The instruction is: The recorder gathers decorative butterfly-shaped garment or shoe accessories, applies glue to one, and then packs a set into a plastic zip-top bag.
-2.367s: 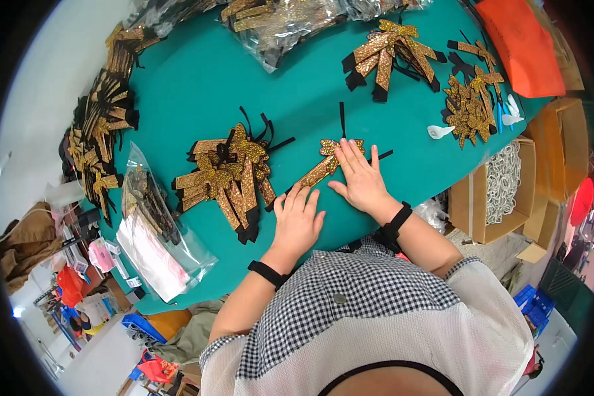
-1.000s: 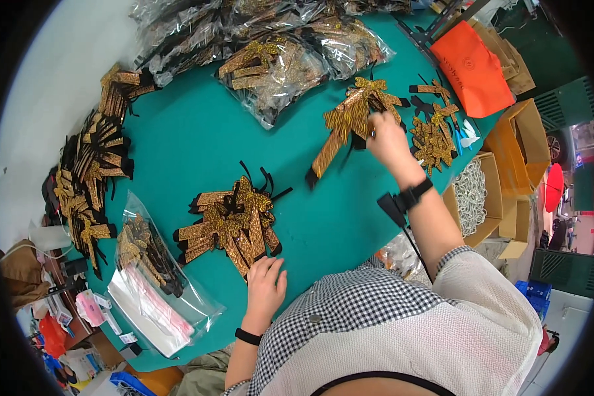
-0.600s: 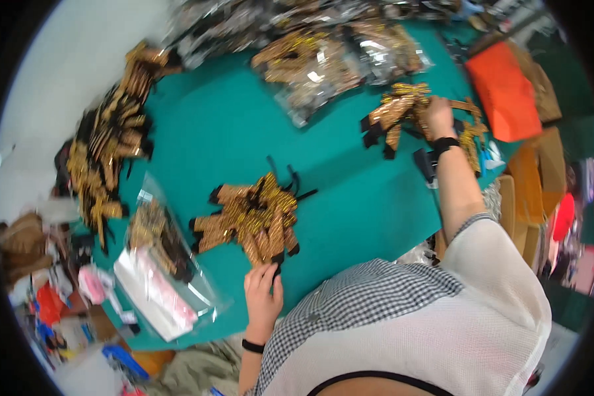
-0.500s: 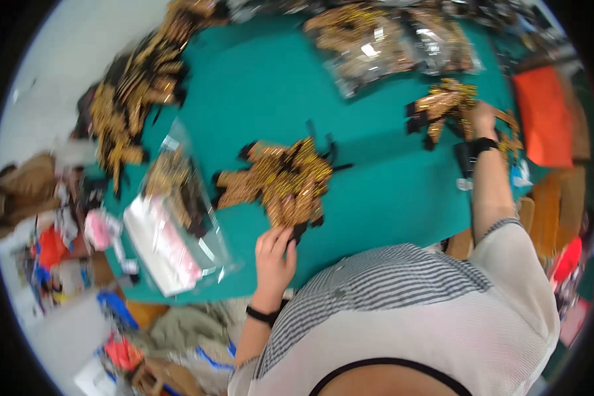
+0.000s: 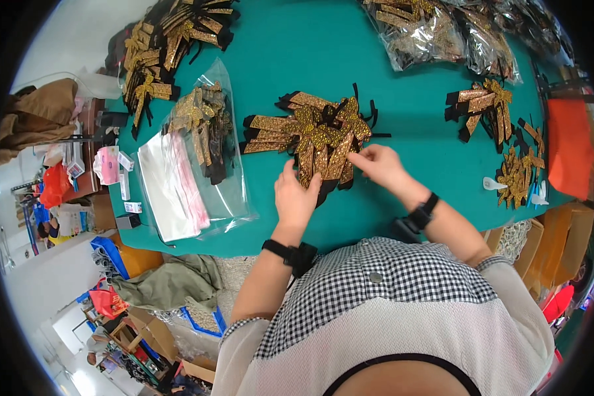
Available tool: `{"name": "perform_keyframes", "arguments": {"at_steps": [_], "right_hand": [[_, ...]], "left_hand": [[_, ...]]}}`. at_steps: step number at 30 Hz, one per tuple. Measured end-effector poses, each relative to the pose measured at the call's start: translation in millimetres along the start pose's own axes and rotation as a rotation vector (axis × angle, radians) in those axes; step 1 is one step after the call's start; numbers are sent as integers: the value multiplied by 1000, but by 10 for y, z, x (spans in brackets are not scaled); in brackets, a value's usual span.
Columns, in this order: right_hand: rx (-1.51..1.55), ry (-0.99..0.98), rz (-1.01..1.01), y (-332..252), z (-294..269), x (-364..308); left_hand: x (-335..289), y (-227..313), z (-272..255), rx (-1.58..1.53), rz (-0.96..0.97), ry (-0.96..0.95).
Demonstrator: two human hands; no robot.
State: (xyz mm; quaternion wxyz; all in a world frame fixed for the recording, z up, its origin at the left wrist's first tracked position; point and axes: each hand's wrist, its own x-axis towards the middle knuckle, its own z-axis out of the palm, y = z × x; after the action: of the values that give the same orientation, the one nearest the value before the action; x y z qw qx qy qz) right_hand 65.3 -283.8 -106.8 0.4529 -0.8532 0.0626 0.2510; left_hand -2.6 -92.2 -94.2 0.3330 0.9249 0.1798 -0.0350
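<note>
As left hand [image 5: 296, 200] is touching 1 gold pile [image 5: 320, 139], thumb parted, right hand [image 5: 383, 167] is curling at its edge, hold unclear.

A lateral channel on the green worktop [image 5: 412, 99] runs between the central pile [image 5: 323, 140] and the right-hand pile [image 5: 498, 98]. Obstructions: left, the clear plastic bag [image 5: 235, 191]; near side, left hand [image 5: 297, 198] and right hand [image 5: 383, 168] (both at the central pile).
</note>
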Motion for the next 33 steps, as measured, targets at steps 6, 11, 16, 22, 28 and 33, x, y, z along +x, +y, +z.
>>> {"name": "perform_keyframes", "arguments": {"at_steps": [6, 11, 16, 22, 28, 33], "right_hand": [[-39, 132, 99, -244, 323, -42], [671, 183, 213, -203, 401, -120], [539, 218, 253, -502, 450, -213], [702, 411, 3, -349, 634, -162], [910, 499, -85, -313, 631, -184], [1149, 372, -59, -428, 464, -318]], "left_hand": [[188, -175, -16, -67, 21, -60], [306, -509, 165, -559, -56, -108], [278, -388, 175, -724, -76, -294], [312, -427, 105, -940, -197, -389], [342, -411, -96, -1283, -266, -496], [324, -327, -144, -1327, -267, -514]]}}
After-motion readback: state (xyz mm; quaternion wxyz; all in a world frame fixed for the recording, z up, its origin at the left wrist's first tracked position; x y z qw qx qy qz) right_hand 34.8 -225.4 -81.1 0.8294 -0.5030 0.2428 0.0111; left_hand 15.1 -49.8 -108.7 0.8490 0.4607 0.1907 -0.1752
